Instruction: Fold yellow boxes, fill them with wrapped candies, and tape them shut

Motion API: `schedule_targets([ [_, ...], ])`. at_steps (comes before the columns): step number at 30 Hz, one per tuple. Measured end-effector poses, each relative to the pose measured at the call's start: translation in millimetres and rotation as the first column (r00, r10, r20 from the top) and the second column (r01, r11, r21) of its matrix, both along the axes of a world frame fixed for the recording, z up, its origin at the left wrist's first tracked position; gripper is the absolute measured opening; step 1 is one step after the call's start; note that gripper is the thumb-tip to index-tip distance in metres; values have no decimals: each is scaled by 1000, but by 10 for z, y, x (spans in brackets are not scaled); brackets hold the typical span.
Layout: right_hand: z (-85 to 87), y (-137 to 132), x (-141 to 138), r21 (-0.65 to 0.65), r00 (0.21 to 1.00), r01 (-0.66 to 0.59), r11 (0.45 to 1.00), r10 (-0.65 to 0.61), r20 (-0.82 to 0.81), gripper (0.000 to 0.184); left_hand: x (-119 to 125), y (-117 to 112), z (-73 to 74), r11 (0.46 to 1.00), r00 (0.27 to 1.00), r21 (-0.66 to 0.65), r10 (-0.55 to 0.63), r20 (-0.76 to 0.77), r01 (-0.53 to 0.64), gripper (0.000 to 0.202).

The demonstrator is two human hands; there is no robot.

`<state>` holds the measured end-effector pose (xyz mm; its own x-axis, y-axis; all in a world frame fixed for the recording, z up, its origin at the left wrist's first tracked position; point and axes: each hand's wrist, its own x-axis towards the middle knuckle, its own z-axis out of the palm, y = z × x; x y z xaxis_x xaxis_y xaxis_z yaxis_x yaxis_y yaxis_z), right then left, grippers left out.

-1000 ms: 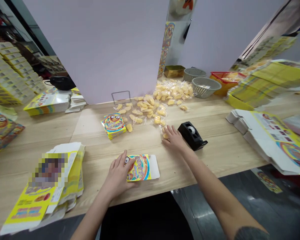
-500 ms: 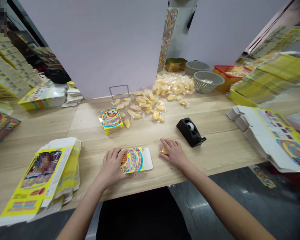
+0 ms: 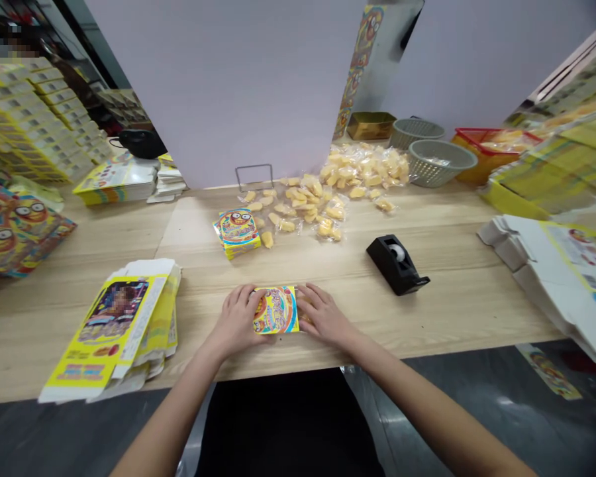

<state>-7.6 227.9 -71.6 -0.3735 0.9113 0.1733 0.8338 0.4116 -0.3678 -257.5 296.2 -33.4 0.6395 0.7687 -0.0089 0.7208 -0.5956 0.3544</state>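
Note:
My left hand point(image 3: 237, 318) is closed round the left end of a small yellow printed box point(image 3: 282, 310), which lies flat on the table. At the box's right end is my right hand point(image 3: 328, 319), its fingers curled over a clear-wrapped yellow piece point(image 3: 306, 317) that is mostly hidden. The fingertips meet the box's edge; whether the piece is inside it cannot be seen. Beyond the hands lies a loose spread of wrapped yellow pieces point(image 3: 305, 199). A little stack of printed cards or packets point(image 3: 238, 232) sits to their left.
A black tape dispenser point(image 3: 397, 265) stands right of my hands. Flattened cartons point(image 3: 114, 324) lie at the left, and more cartons point(image 3: 541, 265) at the right. Grey baskets point(image 3: 442, 162) and a red-rimmed crate point(image 3: 477, 156) stand at the back, near an upright panel point(image 3: 228, 86).
My right hand has moved left with the wrapped piece to the box's right end. The white flap there no longer shows. My left hand still holds the box, and the view has shifted.

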Motion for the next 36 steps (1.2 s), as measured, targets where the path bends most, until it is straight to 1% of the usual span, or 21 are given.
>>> schedule_targets([
  [2, 31, -18, 33, -6, 990, 97, 995, -97, -105, 49, 1, -2, 14, 1000, 1000, -12, 1, -8, -1, 93],
  [4, 68, -62, 113, -73, 928, 301, 951, -310, -207, 50, -1, -1, 21, 1000, 1000, -22, -2, -9, 2, 92],
  [6, 116, -99, 170, -248, 832, 413, 876, -474, -289, 44, -3, -1, 19, 1000, 1000, -24, -2, -4, 2, 92],
  [7, 147, -103, 174, -362, 788, 399, 843, -517, -334, 40, -4, -1, 14, 1000, 1000, -22, -3, 0, 3, 92],
  [9, 217, -77, 123, -587, 680, 256, 768, -575, -455, 37, -7, -2, -4, 1000, 1000, -14, -2, 5, 2, 92],
  [12, 321, 30, -56, -793, 416, -67, 606, -705, -574, 35, -16, -1, -48, 1000, 1000, -4, 1, -1, -1, 93],
  [15, 367, 127, -241, -789, 209, -361, 497, -782, -588, 32, -36, 6, -83, 1000, 1000, 4, 19, -5, -19, 95],
  [17, 357, 157, -308, -737, 156, -479, 477, -780, -606, 33, -52, 13, -83, 1000, 1000, 2, 27, -10, -27, 96],
  [18, 347, 167, -314, -716, 166, -515, 470, -765, -622, 33, -60, 16, -74, 1000, 1000, -2, 25, -15, -25, 96],
  [19, 339, 182, -296, -711, 216, -536, 455, -740, -637, 33, -68, 18, -58, 1000, 1000, -9, 16, -21, -16, 96],
  [20, 337, 212, -253, -729, 314, -525, 440, -695, -646, 31, -75, 20, -40, 1000, 1000, -17, 5, -27, -5, 96],
  [21, 345, 265, -186, -769, 458, -449, 456, -621, -636, 29, -80, 21, -20, 1000, 999, -26, -6, -33, 6, 96],
  [22, 362, 351, -100, -798, 614, -313, 514, -531, -583, 28, -82, 21, -2, 999, 999, -35, -16, -39, 14, 96],
  [23, 389, 476, -3, -781, 745, -143, 608, -453, -490, 28, -80, 21, 11, 999, 999, -44, -21, -45, 19, 97],
  [24, 421, 641, 92, -703, 827, 25, 711, -410, -385, 29, -75, 22, 17, 998, 999, -53, -19, -49, 17, 98],
  [25, 454, 841, 173, -578, 861, 173, 798, -408, -305, 29, -68, 23, 16, 998, 999, -63, -12, -52, 9, 98],
  [27, 501, 1306, 256, -369, 848, 329, 869, -444, -288, 25, -55, 25, 2, 997, 998, -80, 3, -59, -8, 100],
  [29, 487, 1753, 218, -225, 847, 366, 903, -423, -322, 24, -62, 23, -4, 995, 998, -94, 15, -66, -21, 101],
  [31, 396, 2076, 107, -133, 852, 362, 923, -385, -354, 33, -98, 15, 33, 992, 997, -122, 17, -73, -26, 103],
  [34, 163, 2237, -32, -100, 822, 381, 919, -386, -418, 37, -138, 17, 180, 979, 999, -203, -1, -44, -8, 99],
  [36, 6, 2155, -46, -116, 770, 423, 899, -424, -477, 39, -69, 79, 294, 975, 1000, -224, -1, -1, 1, 75],
])
